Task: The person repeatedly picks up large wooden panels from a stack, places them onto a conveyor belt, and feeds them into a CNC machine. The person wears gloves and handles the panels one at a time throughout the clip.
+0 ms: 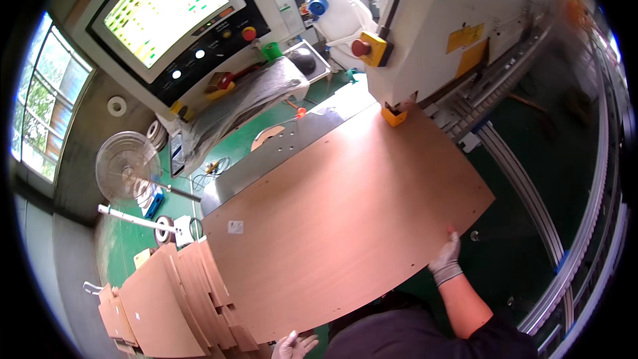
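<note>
A large brown wood-faced panel point(332, 213) lies across the middle of the view, with a small white label and small dark holes along its edges. At its near right edge, my right hand point(446, 256) in a light glove with a grey cuff grips the rim, thumb on top and the other fingers hidden below. My left hand point(294, 346), also pale-gloved, is at the near left edge by the lower border of the picture. Its thumb and fingers are apart, beside the rim. The panel's far right corner lies by the orange guard point(394, 116) under the machine head.
A pale machine point(452, 26) with a red stop button point(360, 48) stands at the far right; metal rails point(531, 193) curve down the right side. Stacked brown panels point(163, 306) sit at lower left. A control screen point(166, 6) and a fan point(127, 167) are at the left.
</note>
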The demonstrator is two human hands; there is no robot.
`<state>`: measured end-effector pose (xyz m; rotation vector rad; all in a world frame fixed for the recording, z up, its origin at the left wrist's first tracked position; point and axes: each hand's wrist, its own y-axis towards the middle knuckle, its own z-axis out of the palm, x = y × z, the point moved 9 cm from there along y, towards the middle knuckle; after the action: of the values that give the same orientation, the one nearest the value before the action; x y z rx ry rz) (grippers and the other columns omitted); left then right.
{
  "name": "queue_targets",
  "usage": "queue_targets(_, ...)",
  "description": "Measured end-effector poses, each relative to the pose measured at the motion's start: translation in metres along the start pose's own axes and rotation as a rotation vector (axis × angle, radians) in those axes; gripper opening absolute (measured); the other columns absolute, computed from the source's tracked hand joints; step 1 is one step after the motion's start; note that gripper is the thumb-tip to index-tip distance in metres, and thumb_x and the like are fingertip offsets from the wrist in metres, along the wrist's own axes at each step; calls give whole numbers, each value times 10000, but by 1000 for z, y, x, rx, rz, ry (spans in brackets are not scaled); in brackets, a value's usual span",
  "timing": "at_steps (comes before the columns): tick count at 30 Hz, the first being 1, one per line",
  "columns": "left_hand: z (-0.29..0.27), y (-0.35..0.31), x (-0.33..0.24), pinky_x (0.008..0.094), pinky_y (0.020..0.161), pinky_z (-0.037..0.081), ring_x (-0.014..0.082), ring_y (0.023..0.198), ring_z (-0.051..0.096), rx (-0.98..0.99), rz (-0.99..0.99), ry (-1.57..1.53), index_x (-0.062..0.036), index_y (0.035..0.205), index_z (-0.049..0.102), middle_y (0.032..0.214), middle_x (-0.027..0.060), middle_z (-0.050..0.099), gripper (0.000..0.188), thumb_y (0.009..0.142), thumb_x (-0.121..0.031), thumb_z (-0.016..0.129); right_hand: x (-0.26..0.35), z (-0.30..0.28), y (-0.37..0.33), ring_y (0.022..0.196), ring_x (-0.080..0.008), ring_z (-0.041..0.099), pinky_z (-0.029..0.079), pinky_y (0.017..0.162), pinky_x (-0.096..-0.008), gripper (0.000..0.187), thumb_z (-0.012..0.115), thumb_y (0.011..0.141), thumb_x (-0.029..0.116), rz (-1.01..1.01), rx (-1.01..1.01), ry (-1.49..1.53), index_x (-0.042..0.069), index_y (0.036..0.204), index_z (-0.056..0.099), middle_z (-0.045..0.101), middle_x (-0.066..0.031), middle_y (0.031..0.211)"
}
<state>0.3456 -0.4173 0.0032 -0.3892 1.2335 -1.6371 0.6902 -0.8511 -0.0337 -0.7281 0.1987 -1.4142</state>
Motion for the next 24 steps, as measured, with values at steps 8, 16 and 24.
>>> queue_targets(8, 65, 12, 20, 479, 1137, 454, 354, 1375, 534, 240, -47, 436, 45, 1483, 440, 1436, 220, 545, 538, 1086, -303, 547, 70, -8, 40, 1320, -330, 536, 455, 1094, -498, 568, 577, 1001, 439, -121, 69, -43, 61, 1422, 526, 565, -126, 1441)
queue_targets(16, 152, 22, 41, 353, 1102, 468, 219, 1253, 588, 460, 42, 1058, 60, 1420, 551, 1358, 155, 627, 630, 1117, -475, 410, 120, -1, 52, 1340, -308, 527, 440, 1127, -472, 604, 535, 1037, 494, -255, 217, -124, 54, 1448, 493, 552, -124, 1450)
queue_targets(24, 85, 124, 83, 376, 1075, 450, 316, 1241, 600, 452, 356, 1509, 31, 1330, 614, 1308, 213, 648, 550, 1090, -441, 469, -83, -18, -49, 1374, -272, 488, 367, 1183, -458, 628, 537, 1005, 549, -34, 21, -201, 128, 1470, 508, 541, -57, 1481)
